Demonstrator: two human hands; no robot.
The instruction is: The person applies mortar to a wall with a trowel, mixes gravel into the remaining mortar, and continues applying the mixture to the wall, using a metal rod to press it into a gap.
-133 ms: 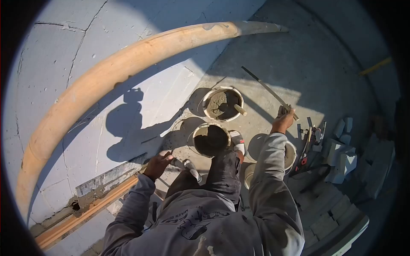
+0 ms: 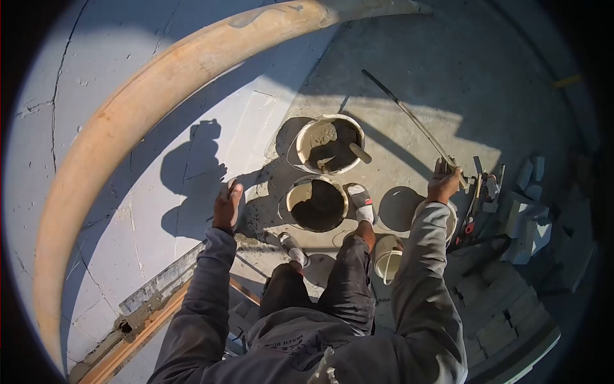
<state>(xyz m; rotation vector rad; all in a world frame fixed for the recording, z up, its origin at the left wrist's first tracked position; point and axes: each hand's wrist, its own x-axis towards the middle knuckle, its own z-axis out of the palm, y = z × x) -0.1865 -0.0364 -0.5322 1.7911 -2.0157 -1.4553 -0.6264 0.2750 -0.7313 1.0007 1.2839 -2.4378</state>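
Note:
My right hand (image 2: 446,182) is closed round the near end of a long, thin strip (image 2: 409,120). The strip slants up and left over the concrete floor, its far end in shade. On the other side, my left hand (image 2: 227,206) is raised in front of the pale block wall, with its fingers stretched upward and nothing visible in them. Between the hands stand two buckets of grey mortar. The farther bucket (image 2: 300,148) has a wooden-looking handle (image 2: 360,153) sticking out over its rim. The nearer bucket (image 2: 346,203) is by my feet, its inside partly shadowed.
A thick tan pipe (image 2: 137,105) curves across the left and top. A small pale bucket (image 2: 388,257) stands beside my right leg. Hand tools (image 2: 474,208), white block offcuts (image 2: 528,233) and stacked blocks (image 2: 495,333) lie at right. An orange-brown board (image 2: 144,333) runs along the wall's foot.
My left hand has risen, its fingers straightening upward. My right hand has shifted right with the strip. The whole view has moved slightly.

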